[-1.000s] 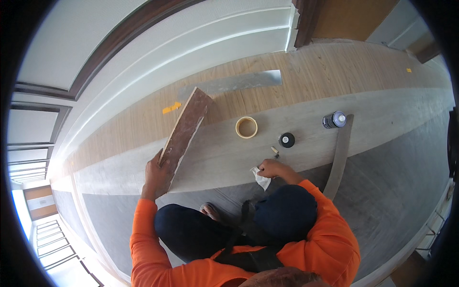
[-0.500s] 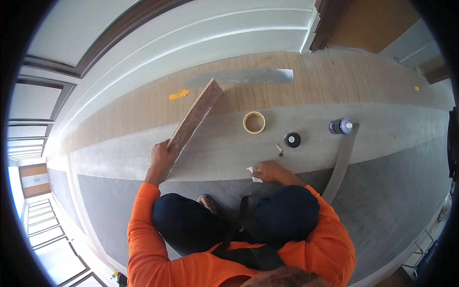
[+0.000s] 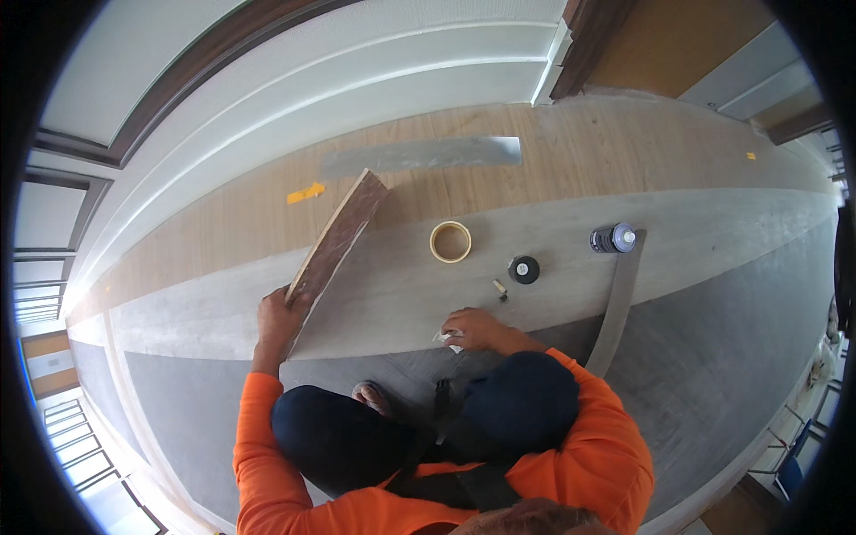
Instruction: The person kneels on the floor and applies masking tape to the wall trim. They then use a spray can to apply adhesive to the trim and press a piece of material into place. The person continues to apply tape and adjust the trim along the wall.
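My left hand (image 3: 280, 319) is closed round the lower end of a long brown board (image 3: 339, 234), which it holds tilted on edge, the far end leaning right. A pale, rough line runs along the board's right edge. My right hand (image 3: 481, 329) is closed on a crumpled white tissue (image 3: 448, 340), low over the seam between the pale and dark floor coverings. Beyond that hand lie a small cream-coloured piece with a dark end (image 3: 500, 290) and a round black cap-like thing (image 3: 523, 269). A roll of masking tape (image 3: 450, 242) lies flat right of the board.
A spray can (image 3: 613, 238) lies on its side at the right, by a long narrow grey-brown strip (image 3: 617, 308). A silvery sheet strip (image 3: 428, 155) and a piece of orange tape (image 3: 306, 193) lie on the wood-look floor (image 3: 606, 160). White panelled wall (image 3: 401, 71) stands beyond.
The whole view has shifted, so things appear further left and slightly lower. The board's far end has dipped a little. My right fingers have shifted slightly on the tissue.
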Motion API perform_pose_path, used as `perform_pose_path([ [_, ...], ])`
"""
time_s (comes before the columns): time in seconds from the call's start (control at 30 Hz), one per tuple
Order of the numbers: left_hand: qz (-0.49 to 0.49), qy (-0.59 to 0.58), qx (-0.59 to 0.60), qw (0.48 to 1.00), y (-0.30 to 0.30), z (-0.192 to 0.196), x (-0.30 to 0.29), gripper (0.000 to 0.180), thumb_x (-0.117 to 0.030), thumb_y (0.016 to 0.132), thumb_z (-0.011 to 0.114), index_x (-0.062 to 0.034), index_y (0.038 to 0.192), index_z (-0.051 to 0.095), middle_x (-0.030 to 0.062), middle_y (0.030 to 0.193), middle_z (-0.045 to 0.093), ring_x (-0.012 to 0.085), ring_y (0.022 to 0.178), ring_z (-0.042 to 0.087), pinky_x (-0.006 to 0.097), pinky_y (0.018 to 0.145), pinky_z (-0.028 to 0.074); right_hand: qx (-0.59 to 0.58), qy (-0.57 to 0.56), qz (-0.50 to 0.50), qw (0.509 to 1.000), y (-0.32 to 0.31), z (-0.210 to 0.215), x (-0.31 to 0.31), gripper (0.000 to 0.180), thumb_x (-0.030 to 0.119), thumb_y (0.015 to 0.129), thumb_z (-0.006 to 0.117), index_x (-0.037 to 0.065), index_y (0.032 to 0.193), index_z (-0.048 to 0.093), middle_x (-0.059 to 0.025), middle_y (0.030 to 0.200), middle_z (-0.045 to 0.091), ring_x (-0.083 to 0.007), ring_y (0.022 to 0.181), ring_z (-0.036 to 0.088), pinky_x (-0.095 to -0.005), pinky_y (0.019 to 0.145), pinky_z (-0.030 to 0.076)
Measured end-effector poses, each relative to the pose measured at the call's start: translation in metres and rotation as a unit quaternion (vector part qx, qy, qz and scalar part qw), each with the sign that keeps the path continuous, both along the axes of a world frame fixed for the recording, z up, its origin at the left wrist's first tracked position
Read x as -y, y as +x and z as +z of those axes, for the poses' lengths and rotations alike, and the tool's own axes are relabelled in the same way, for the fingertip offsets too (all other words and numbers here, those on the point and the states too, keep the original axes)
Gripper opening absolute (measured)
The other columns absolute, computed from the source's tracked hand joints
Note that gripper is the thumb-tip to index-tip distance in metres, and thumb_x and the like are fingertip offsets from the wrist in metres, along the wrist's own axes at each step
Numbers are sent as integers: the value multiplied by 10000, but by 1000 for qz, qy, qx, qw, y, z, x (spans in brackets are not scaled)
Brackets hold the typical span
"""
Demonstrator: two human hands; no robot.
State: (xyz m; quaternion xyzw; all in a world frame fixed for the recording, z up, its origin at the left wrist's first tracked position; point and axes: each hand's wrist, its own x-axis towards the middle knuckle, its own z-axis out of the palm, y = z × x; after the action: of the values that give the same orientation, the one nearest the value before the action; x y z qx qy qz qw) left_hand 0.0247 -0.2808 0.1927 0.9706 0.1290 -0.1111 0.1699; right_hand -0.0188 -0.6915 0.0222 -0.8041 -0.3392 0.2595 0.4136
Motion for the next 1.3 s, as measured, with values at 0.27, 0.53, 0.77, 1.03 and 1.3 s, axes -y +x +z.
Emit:
perform_pose_path([
  [0.27,-10,9,10,1000,2,1,-4,377,-342,865,730,5,1012,741,256,913,719,442,886,693,500,798,536,-41,82,-71,993,20,32,-4,227,311,948,668,101,999,736,-109,981,745,-327,922,700,-444,829,551],
  [0.53,6,19,-34,999,3,5,0,381,-390,882,700,-24,979,745,249,878,713,441,867,692,518,788,529,79,-15,-346,935,173,66,20,208,246,923,701,75,1039,727,-134,962,731,-310,908,696,-434,807,546],
  [0.77,-23,57,-23,998,4,-13,-11,350,-374,896,675,-45,990,748,257,879,705,466,866,680,542,779,528,203,-244,-221,922,296,18,31,492,241,935,680,35,1372,585,-166,1439,561,-366,1384,461,-473,1151,376],
  [1.03,-44,60,-12,997,1,-16,-19,302,-314,872,716,-32,978,735,229,913,709,452,872,678,532,793,526,129,-332,-237,904,341,14,7,797,308,881,767,109,1553,386,-132,1607,380,-353,1500,324,-523,1223,280],
  [1.3,-37,62,-5,997,1,-27,-25,301,-346,869,710,-49,910,726,232,835,704,459,821,677,534,737,533,152,-358,-241,889,346,12,15,739,300,764,873,83,1397,558,-139,1424,537,-344,1363,477,-512,1142,383],
])
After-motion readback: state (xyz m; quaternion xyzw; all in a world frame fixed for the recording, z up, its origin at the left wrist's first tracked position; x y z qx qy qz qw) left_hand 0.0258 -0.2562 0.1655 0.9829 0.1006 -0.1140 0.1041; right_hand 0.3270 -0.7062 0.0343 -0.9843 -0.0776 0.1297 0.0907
